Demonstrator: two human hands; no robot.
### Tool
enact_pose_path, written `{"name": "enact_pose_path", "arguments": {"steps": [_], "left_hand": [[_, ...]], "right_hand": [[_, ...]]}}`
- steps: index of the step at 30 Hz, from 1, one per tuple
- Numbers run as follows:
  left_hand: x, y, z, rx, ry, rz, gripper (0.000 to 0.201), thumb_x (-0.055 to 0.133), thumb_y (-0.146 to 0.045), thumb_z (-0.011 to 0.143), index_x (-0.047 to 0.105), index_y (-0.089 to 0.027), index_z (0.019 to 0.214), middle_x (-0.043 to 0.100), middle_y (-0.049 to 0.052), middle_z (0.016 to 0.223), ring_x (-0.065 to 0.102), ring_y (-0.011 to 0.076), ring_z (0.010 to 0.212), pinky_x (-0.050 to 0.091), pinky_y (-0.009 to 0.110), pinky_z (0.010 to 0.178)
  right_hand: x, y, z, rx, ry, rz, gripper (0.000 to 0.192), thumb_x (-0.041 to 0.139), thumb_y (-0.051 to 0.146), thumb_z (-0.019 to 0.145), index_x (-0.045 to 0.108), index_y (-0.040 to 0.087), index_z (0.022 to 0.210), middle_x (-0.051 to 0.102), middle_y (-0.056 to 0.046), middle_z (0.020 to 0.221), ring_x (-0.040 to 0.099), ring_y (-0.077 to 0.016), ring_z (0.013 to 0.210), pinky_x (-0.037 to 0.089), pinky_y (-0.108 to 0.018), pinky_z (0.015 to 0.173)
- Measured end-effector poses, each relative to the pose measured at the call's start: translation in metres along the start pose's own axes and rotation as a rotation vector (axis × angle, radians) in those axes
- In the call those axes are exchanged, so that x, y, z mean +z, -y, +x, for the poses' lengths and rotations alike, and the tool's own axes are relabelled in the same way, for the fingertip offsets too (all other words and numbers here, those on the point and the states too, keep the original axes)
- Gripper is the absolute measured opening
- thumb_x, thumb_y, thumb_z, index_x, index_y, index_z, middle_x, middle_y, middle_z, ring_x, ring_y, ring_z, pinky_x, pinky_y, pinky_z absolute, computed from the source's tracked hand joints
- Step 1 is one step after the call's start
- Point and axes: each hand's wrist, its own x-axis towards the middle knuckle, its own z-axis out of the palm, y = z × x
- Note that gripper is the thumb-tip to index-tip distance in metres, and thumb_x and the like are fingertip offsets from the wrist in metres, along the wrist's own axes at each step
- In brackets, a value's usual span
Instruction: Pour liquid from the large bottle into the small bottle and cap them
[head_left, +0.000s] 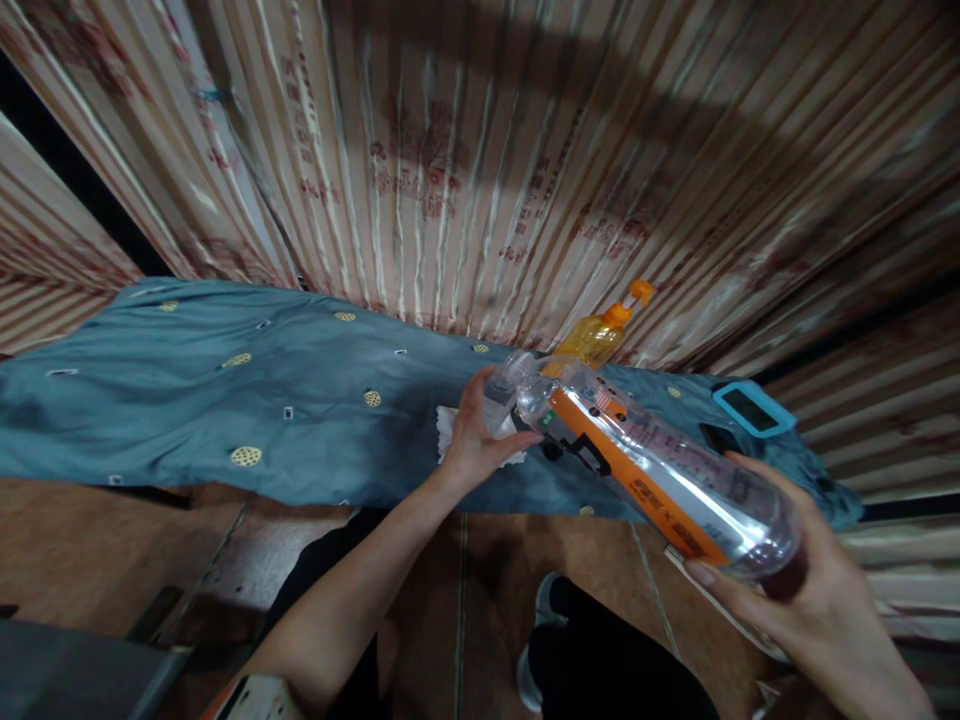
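Note:
My right hand [817,590] is wrapped round the base end of a large clear plastic bottle [652,475] with an orange and silver label. The bottle lies slantwise in the air, its neck toward my left hand. A dark reddish tint shows at its base. My left hand [480,430] curves its thumb and fingers round a small clear container [508,378], right at the bottle's neck. See-through plastic overlaps there, so I cannot tell whether the two touch. Under my left hand a white napkin [446,425] lies on the blue-green cloth [315,400].
Behind the bottle stands a yellow bottle with an orange pump top [600,335]. A light-blue-framed device [754,408] rests at the cloth's right end. A pleated patterned curtain [450,180] hangs along the far side. Tiled floor [480,600] shows below, with a grey surface [67,670] at lower left.

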Motion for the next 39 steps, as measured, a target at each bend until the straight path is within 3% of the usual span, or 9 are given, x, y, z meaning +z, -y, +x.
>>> {"name": "enact_pose_path", "arguments": {"steps": [10, 18, 39], "left_hand": [[-0.001, 0.002, 0.000, 0.014, 0.006, 0.008, 0.102, 0.090, -0.060, 0.064, 0.040, -0.023, 0.145, 0.052, 0.017, 0.149, 0.052, 0.0377, 0.140, 0.041, 0.058, 0.118], [0.000, 0.005, -0.001, 0.049, -0.020, 0.046, 0.102, 0.089, -0.060, 0.065, 0.040, -0.024, 0.146, 0.054, 0.016, 0.148, 0.054, 0.0367, 0.138, 0.043, 0.057, 0.117], [-0.001, 0.000, 0.000, 0.038, -0.003, 0.020, 0.101, 0.090, -0.060, 0.064, 0.042, -0.022, 0.144, 0.054, 0.017, 0.147, 0.052, 0.0386, 0.139, 0.042, 0.060, 0.117]], "right_hand": [[0.002, 0.005, 0.000, -0.006, -0.008, 0.019, 0.083, 0.088, 0.051, 0.067, 0.057, 0.021, 0.138, 0.066, -0.009, 0.126, 0.069, -0.0244, 0.110, 0.053, -0.021, 0.092], [0.002, -0.003, 0.002, -0.112, -0.008, 0.011, 0.081, 0.088, 0.052, 0.069, 0.057, 0.027, 0.139, 0.066, -0.004, 0.128, 0.069, -0.0199, 0.110, 0.050, -0.019, 0.092], [0.001, 0.005, 0.001, -0.012, -0.016, 0.045, 0.085, 0.089, 0.050, 0.062, 0.058, 0.021, 0.135, 0.068, -0.008, 0.124, 0.071, -0.0212, 0.107, 0.051, -0.017, 0.088]]}}
